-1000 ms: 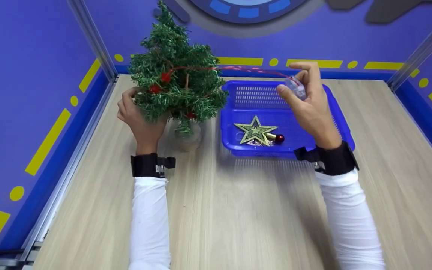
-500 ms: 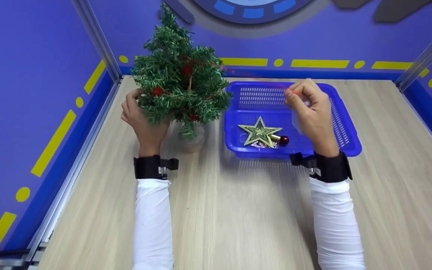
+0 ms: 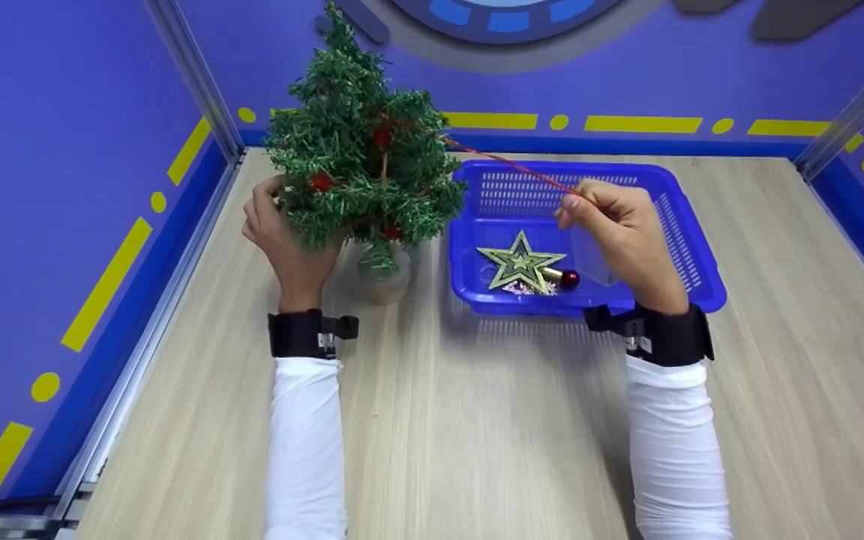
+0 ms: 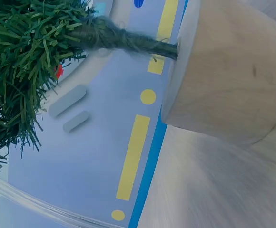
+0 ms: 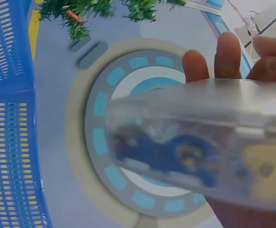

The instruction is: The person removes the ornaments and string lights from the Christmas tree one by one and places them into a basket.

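A small green Christmas tree stands in a pale wooden pot at the back left of the table. My left hand holds its lower branches from the left, fingers hidden in the foliage. A red light string with red bulbs runs from the tree to my right hand, which pinches it over the blue basket. That hand also holds the string's clear battery box against the palm, fingertips above it. The left wrist view shows the pot and trunk.
In the basket lie a gold star, a small red ball and some glitter. Purple walls with aluminium posts close in the left, back and right. The wooden table stretches toward me.
My right hand has dropped from above the basket's back edge to lower over the basket, and the red string now slopes down to it from the tree. The left hand has stayed put.
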A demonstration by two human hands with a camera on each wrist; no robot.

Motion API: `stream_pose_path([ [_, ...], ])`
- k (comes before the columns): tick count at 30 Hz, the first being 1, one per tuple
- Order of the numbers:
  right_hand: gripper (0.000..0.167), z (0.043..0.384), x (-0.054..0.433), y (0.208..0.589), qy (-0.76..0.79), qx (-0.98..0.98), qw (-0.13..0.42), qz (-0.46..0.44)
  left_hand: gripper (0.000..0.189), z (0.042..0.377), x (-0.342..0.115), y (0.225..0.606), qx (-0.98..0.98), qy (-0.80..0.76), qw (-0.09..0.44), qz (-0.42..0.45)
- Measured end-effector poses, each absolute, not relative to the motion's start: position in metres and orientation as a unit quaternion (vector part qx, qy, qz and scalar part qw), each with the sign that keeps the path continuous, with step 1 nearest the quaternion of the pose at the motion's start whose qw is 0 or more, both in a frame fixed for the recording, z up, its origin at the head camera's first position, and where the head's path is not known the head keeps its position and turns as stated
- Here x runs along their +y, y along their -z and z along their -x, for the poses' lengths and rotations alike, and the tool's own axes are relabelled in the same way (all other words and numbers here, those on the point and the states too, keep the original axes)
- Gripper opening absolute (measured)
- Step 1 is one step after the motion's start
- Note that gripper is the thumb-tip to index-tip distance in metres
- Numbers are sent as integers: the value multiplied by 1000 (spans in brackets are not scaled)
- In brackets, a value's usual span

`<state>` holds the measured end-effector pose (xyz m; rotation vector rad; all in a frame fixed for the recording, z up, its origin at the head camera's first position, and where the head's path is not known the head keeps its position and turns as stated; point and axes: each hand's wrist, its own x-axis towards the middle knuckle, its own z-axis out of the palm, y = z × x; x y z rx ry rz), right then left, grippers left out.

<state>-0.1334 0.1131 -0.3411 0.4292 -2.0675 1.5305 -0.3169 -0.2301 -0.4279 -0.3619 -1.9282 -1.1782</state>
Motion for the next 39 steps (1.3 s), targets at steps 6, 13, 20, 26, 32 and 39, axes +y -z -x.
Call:
stream_pose_path([
  [6, 39, 124, 105, 329, -592, -734, 287, -170, 80, 312, -221, 425, -772, 423, 455, 132],
  [13, 39, 126, 95, 329, -593, -727, 295, -183, 59, 311, -218, 426, -780, 365, 485, 155],
  [20, 30, 131, 100, 337, -610, -711, 306, -169, 69, 320, -241, 431, -743, 416, 487, 195],
  [26, 29, 131, 101, 337, -589, -722, 326, -161, 64, 324, -254, 430, -673, 605, 375, 202],
  [32, 28, 134, 98, 342, -573, -743, 311, -153, 45, 319, -257, 429, -614, 739, 156, 229],
  [39, 29, 136, 98, 345, -571, -745, 315, -142, 42, 320, -255, 433, -576, 772, 129, 234],
])
